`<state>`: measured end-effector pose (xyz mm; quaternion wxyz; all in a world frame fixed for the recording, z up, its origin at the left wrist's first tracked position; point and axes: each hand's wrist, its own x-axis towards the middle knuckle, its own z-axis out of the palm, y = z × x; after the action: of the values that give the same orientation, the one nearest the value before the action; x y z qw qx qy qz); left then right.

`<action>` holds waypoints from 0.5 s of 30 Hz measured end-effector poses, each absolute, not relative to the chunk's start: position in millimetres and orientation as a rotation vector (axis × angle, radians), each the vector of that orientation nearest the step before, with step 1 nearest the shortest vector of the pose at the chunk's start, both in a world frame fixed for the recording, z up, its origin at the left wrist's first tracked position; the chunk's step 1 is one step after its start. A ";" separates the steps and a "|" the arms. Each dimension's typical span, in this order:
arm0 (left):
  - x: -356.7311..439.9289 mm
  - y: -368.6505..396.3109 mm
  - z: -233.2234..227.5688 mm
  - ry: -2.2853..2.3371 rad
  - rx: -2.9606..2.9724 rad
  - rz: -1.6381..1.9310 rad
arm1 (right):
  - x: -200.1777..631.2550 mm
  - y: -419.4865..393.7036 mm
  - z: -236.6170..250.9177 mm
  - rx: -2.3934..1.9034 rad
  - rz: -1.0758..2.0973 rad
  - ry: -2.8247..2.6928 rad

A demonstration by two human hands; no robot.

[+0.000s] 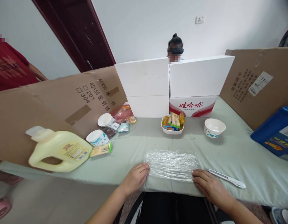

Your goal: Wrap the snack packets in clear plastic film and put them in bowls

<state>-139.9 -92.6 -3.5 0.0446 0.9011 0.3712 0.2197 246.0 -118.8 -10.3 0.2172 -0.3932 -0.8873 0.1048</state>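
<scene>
Both hands are pressing flat: left hand point(134, 178) and right hand point(210, 185) pinning the plastic wrap point(172, 164), gripping nothing. Smoothing outward evenly should be keeping wrinkles away.

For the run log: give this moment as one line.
left hand: flat on cling film left edge | right hand: on right edge | utility knife: beside right hand
</scene>
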 end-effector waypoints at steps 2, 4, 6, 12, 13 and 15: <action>-139.1 -87.8 -0.8 1.176 2.651 0.722 | 246.6 -118.1 -11.9 -1.104 0.321 -2.403; -137.0 -80.8 0.6 1.270 2.523 0.776 | 245.3 -112.7 -11.5 -1.199 0.356 -2.341; -132.7 -70.1 -1.1 1.408 2.430 0.821 | 241.2 -101.1 -10.4 -1.356 0.344 -2.269; -110.0 -30.0 -20.7 1.922 2.350 0.724 | 218.0 -48.5 -15.1 -1.877 0.019 -2.172; -106.9 -25.6 -23.8 1.956 2.349 0.710 | 214.7 -42.7 -17.8 -1.902 -0.008 -2.169; -102.9 -20.4 -28.1 2.010 2.350 0.687 | 210.0 -36.5 -24.2 -1.930 -0.056 -2.165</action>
<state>-102.9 -20.4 -28.1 -0.0128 0.7418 0.6345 0.2168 210.0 -36.5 -24.2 0.1200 -0.6606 -0.7408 -0.0193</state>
